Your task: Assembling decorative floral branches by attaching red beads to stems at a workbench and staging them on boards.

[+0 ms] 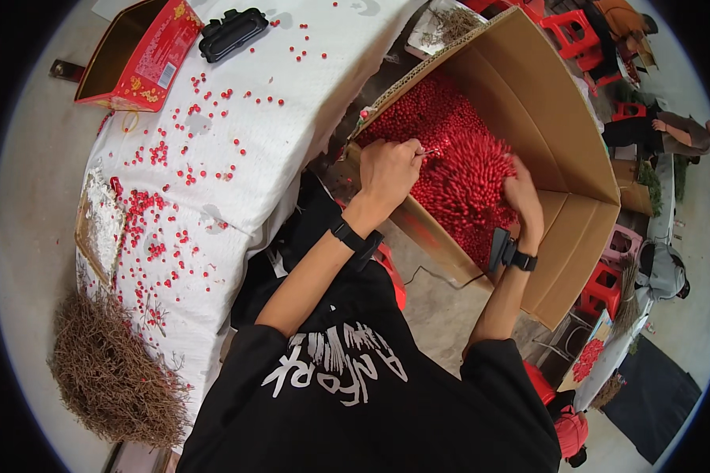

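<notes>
A large open cardboard box in front of me holds a mass of small red berries. Over them spreads a dense, round bunch of red berry stems, slightly smeared by motion. My right hand grips the right side of this bunch, its fingertips partly hidden by the berries. My left hand is closed at the box's near left edge. A thin, shiny bit pokes out of its fingers toward the bunch, too small to name. Both wrists wear black straps with small devices.
A white-covered table at left carries scattered berries, a pile of bare brown twigs, a tray of white bits, a red carton and a black case. Red stools and other people stand or sit at right.
</notes>
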Available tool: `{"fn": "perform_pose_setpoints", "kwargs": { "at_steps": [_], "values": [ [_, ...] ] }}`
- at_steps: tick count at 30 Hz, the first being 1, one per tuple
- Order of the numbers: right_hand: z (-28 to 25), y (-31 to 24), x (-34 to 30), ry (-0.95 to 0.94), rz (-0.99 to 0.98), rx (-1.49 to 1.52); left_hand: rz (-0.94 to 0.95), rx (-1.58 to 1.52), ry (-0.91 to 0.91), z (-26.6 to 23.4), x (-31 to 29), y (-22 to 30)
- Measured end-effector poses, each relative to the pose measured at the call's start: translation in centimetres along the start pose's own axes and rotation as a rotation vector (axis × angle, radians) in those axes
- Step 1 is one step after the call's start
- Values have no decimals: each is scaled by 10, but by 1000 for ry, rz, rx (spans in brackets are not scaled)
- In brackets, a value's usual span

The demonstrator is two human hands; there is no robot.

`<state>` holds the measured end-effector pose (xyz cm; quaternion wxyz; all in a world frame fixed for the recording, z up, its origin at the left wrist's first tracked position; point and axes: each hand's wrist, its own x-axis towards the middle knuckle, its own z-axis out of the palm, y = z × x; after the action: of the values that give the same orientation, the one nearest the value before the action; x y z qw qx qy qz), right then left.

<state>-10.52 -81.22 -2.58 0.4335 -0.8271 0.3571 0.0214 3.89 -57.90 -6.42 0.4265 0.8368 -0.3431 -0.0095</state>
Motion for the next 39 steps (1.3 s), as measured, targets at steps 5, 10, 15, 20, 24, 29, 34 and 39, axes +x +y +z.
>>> {"fn": "perform_pose_setpoints", "kwargs": {
  "at_steps": [5,10,15,20,24,29,34,39],
  "values": [
    [21,-95,-37,408,46,-418,19,27,9,-4,-1,-2],
    [30,-49,15,513,55,-506,-20,11,-13,-7,-3,-2],
    [40,109,93,355,-19,-359,6,-96,25,-1,-2,5],
    [104,137,70,9,-237,42,-5,-54,32,-8,-2,0],
    [94,94,49,-153,-98,100,-54,-17,-26,-11,-3,1],
    [31,60,27,-415,154,210,-12,-61,-5,-3,-2,4],
    [7,-32,-25,294,71,-211,-22,-28,4,-5,-2,-1],
    [21,-70,-28,551,44,-361,-32,2,-7,-6,-2,-4]
  ]
}}
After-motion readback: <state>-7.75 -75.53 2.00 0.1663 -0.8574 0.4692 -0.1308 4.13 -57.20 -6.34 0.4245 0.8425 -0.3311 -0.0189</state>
